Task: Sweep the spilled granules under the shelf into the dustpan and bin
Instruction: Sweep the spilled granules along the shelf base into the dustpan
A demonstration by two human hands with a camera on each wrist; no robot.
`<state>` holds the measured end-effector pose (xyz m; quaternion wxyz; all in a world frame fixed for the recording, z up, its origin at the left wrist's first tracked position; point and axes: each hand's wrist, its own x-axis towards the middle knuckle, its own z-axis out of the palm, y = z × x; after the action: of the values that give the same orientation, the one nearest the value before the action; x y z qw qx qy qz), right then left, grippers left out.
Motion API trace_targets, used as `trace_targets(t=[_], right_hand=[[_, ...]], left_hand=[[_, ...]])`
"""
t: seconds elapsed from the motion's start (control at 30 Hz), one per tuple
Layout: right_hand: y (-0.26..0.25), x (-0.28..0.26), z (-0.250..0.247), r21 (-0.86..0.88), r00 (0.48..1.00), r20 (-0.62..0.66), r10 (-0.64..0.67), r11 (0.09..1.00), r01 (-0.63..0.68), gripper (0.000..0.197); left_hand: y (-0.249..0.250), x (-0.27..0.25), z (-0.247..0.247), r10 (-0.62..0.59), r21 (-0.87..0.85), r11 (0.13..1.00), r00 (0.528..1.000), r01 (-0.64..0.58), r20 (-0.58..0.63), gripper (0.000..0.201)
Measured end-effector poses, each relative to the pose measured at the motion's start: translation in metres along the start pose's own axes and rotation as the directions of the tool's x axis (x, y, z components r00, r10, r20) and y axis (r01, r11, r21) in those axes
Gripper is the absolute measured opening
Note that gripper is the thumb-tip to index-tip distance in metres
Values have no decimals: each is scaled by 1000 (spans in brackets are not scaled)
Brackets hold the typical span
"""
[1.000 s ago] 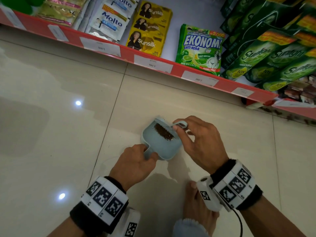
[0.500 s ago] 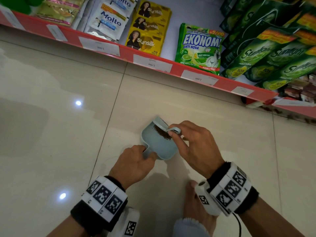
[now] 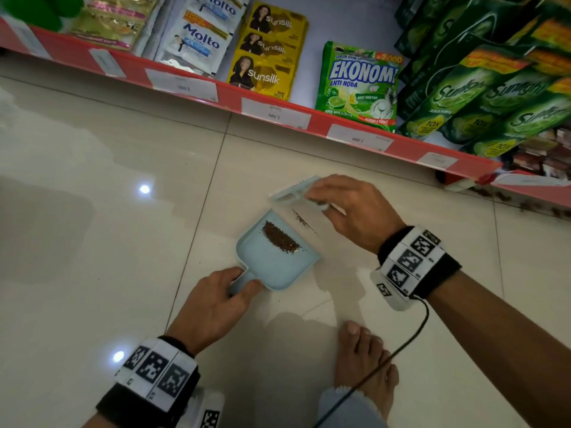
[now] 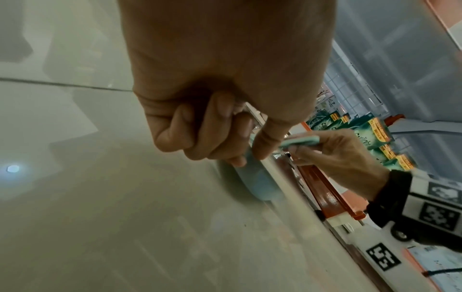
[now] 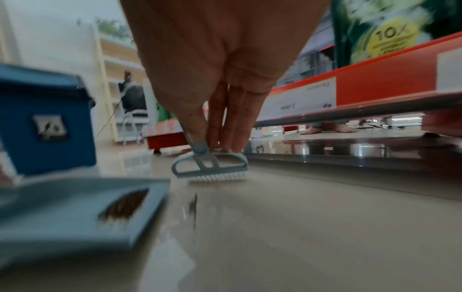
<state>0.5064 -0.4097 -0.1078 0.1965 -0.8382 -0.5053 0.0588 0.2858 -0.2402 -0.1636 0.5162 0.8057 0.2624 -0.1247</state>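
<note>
A small light-blue dustpan [image 3: 275, 267] lies on the tiled floor with a heap of dark brown granules [image 3: 280, 237] in it. My left hand [image 3: 216, 304] grips its handle [image 3: 244, 282]; the curled fingers [image 4: 200, 136] show in the left wrist view. My right hand [image 3: 352, 208] pinches a small light-blue brush [image 3: 293, 191] just beyond the pan's mouth, bristles [image 5: 216, 177] down near the floor. A thin line of granules [image 3: 302, 222] lies on the floor between brush and pan. The pan [image 5: 75, 209] appears blurred in the right wrist view.
A red-edged shelf [image 3: 278, 111] with sachets and green detergent pouches runs across the back, with a low gap beneath it [image 5: 350, 142]. A blue bin [image 5: 47, 122] stands to the left. My bare foot [image 3: 364, 359] is near the bottom right, a cable across it.
My right hand has lifted the brush out of the pan and moved it away toward the shelf. A thin line of granules now shows on the floor by the pan's mouth.
</note>
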Motion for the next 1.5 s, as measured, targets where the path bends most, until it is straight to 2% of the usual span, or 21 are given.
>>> trace_targets(t=[0.1,0.3,0.37,0.47,0.53,0.6,0.73,0.87,0.93,1.03,1.13,1.2,1.3,1.4,1.5], right_hand=[[10,-16,1,-51,986,141,-86,994,94,33],[37,-54,-18,-57,983,153,-99,992,109,38],[39,-58,-19,-33,992,92,-83,996,86,34],[35,-49,-13,115,997,-73,-31,993,39,28],[32,-37,-8,151,993,-119,3,988,15,30],[30,-27,-3,117,997,-78,-3,993,12,31],[33,-26,-6,0,987,115,-110,994,111,40],[48,-45,-24,-33,974,163,-158,986,165,46],[50,-50,-33,-35,983,144,-113,992,119,37],[41,-46,-38,60,1000,2,28,998,-29,23],[22,-33,-39,216,977,-113,181,964,-154,14],[13,-24,-38,338,960,-67,270,912,-233,9],[12,-14,-40,441,941,104,321,833,-334,6],[24,-9,-48,465,907,302,295,785,-410,4],[29,1,-46,406,854,466,231,802,-438,6]], left_hand=[[-4,-4,-6,-3,22,1000,1000,3,-11,37],[-10,-7,-10,-27,31,999,999,28,-28,36],[-8,-6,-10,-21,38,999,1000,22,-18,36],[-4,-4,-9,-11,42,999,1000,11,-8,36],[-3,-4,-9,-5,57,998,1000,5,-9,36],[-2,-6,-9,0,57,998,1000,1,-8,35],[-3,-9,-11,-14,36,999,1000,14,-9,37],[-5,-9,-12,-33,32,999,999,34,-25,35],[-5,-7,-11,-40,32,999,999,41,-29,34],[-3,-5,-9,-30,43,999,999,31,-19,37],[-2,-4,-9,-9,31,999,1000,9,-4,38],[-3,-4,-11,0,21,1000,1000,0,1,40],[-6,-6,-13,-1,19,1000,1000,1,0,38],[-10,-6,-13,-6,27,1000,1000,6,-16,39],[-15,-8,-14,-19,26,999,999,19,-29,39]])
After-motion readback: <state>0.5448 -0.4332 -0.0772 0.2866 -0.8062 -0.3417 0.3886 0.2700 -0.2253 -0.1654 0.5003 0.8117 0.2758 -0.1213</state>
